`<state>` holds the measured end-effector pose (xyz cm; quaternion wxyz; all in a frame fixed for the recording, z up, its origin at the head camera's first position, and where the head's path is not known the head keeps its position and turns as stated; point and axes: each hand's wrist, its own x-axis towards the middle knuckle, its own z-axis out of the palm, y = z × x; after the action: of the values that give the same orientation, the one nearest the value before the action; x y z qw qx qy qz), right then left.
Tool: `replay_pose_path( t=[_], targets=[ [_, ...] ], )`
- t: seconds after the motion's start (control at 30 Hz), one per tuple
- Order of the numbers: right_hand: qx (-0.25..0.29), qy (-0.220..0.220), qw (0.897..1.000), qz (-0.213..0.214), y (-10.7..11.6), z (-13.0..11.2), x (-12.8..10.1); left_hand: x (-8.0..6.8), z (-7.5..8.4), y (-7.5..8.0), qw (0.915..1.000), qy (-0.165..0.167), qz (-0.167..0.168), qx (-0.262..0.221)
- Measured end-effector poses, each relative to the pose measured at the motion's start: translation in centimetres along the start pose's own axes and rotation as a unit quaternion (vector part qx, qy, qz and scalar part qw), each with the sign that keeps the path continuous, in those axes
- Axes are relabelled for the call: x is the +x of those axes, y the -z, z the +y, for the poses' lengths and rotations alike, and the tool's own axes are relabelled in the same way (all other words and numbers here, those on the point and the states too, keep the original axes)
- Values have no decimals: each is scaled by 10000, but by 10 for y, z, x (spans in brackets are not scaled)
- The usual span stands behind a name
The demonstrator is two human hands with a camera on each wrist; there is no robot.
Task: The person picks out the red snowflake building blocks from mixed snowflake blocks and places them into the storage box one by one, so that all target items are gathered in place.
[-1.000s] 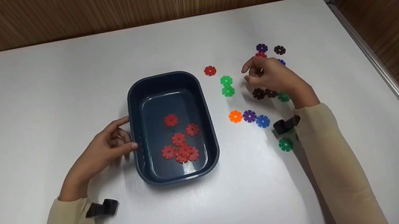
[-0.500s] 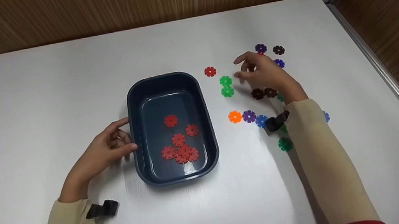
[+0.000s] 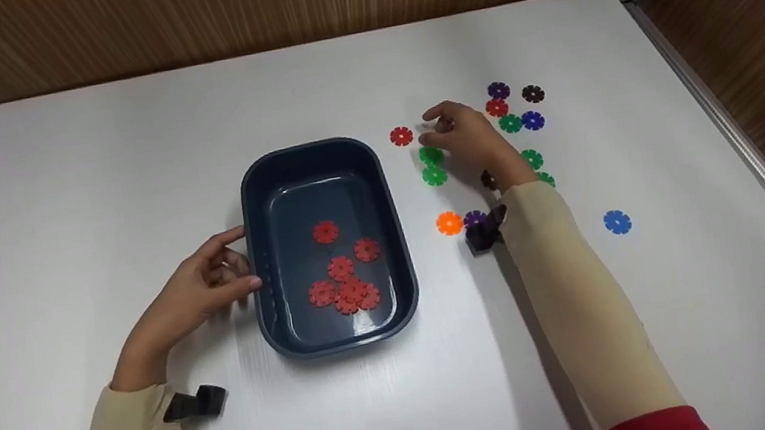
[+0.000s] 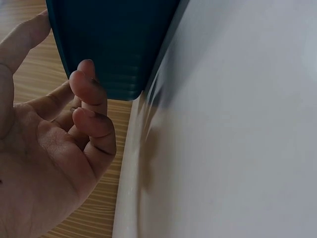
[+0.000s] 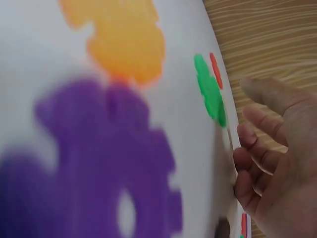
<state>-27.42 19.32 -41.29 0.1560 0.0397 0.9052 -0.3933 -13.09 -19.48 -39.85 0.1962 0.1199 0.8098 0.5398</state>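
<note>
- R hand [image 3: 466, 142]: fingers loosely curled, holding nothing; red disc [image 3: 401, 136] lies just past fingertips, on table [image 3: 79, 162].
- Advice: pinch disc by its edge, lift clear of green discs [image 3: 432, 166] under the hand.
- L hand [image 3: 200, 288]: relaxed, thumb and fingertip touching bin [image 3: 257, 264] wall.
- Bin holds approx. seven red discs [image 3: 347, 281], no other colours.

Glossy dark plastic tray [image 3: 261, 263], smooth white matt table [image 3: 81, 176], wood-grain wall [image 3: 244, 0], plastic discs [image 3: 343, 281]
</note>
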Motion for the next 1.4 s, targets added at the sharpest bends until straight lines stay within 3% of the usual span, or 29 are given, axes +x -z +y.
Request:
replay_pose_path(
  t=[0.23, 0.5, 1.03, 1.27, 1.4],
  targets=[
    [-127, -306, 9994, -56, -10, -8, 4, 0, -2, 1, 10000, 15, -8, 32],
    [-857, 54, 9963, 104, -13, -9, 7, 0, -2, 2, 10000, -45, -29, 75],
    [-1298, -105, 9912, -256, -13, -30, 6, -4, -3, 3, 10000, -40, 9, 55],
    [-1635, 123, 9861, -269, -16, -33, 7, -4, -2, 2, 9999, -75, 0, 94],
    [-2049, 406, 9775, -276, -18, -35, 9, -3, 0, 1, 9999, -66, 30, 128]
  ],
)
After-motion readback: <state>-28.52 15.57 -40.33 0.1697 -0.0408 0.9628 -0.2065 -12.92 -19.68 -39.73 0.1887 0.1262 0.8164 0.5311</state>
